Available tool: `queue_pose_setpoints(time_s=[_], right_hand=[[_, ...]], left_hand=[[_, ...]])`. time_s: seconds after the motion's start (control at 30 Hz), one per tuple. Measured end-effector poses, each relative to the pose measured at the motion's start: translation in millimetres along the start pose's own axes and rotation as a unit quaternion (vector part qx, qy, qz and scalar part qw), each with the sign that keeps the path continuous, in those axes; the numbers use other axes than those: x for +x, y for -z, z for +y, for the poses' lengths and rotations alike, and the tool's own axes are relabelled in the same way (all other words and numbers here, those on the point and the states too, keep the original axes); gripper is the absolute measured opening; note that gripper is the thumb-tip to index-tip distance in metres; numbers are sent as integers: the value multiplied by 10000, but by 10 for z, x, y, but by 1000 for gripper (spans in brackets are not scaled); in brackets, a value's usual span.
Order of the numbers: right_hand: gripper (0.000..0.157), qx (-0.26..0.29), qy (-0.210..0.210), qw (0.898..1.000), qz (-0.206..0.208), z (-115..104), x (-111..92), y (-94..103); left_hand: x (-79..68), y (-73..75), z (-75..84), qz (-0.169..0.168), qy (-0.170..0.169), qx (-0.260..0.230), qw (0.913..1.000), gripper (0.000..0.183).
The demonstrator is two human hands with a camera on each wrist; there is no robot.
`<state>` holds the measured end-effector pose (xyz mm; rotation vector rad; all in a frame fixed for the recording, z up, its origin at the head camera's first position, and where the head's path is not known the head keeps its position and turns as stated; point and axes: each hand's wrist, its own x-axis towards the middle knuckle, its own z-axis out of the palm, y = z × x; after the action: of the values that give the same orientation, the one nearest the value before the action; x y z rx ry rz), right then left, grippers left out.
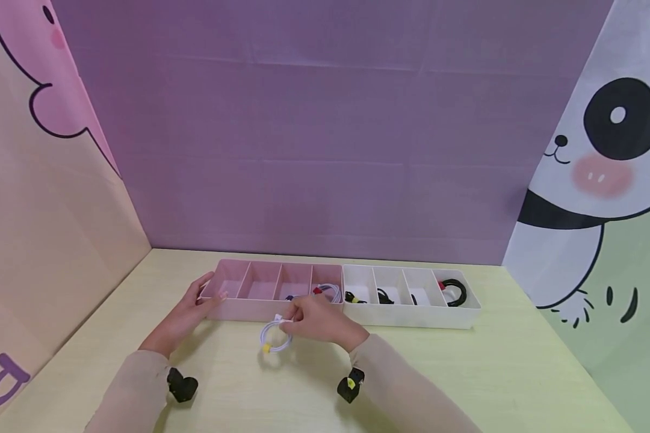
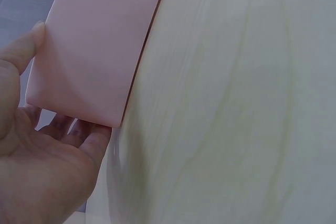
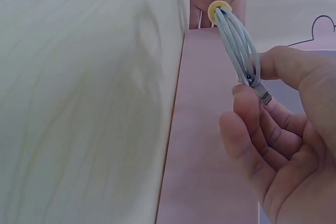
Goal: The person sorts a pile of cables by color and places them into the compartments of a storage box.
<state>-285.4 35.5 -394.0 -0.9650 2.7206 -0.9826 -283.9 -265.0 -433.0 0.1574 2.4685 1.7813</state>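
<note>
A white charging cable (image 1: 262, 335), coiled into a ring with a yellow tie (image 1: 267, 348), hangs from my right hand (image 1: 322, 320) in front of the pink divided box (image 1: 244, 310). In the right wrist view the thumb and forefinger pinch the cable (image 3: 239, 48) near its small metal-tipped plug (image 3: 265, 96). My left hand (image 1: 183, 317) holds the left end of the pink box. Seen from the left wrist, the thumb lies at the upper edge of the box (image 2: 94, 51) and the fingers curl against its end wall. One pink compartment has a white cable (image 1: 333, 292) with a red tie.
A white divided box (image 1: 411, 315) stands end to end with the pink one. Black cables lie in its compartments, among them a coil (image 1: 457, 292) with a red tie at the right end. Behind the light wooden table (image 1: 238, 385) rises a purple backdrop (image 1: 314, 150).
</note>
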Motion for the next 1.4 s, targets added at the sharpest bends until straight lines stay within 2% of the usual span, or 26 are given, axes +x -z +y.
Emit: queue_pose_setpoints(time_s=[0.2,0.37,0.5,0.83,1.03,1.17,1.4], right_hand=[[12,-28,-39,10000,34,-32,33,30],[10,177,37,9997,156,-69,70,71],[11,345,-64,9992,209,-85,89,105],[8,304,-217,9981,498,-75,202,152],[12,708,-481,9953,449,-129,263,202],[12,826,-513,9942,456,-152,306,214],[13,1156,-682,9888,648,-89,387,196]], left_hand=[[-3,8,-8,8,-70,-47,10000,90],[-6,12,-13,3,5,-18,10000,91],[-7,14,-9,-21,33,-14,10000,91],[-16,15,19,-8,-26,-46,10000,91],[-26,18,42,-8,10,8,10000,92],[-24,20,40,-8,5,-24,10000,92],[-18,23,34,-16,83,4,10000,93]])
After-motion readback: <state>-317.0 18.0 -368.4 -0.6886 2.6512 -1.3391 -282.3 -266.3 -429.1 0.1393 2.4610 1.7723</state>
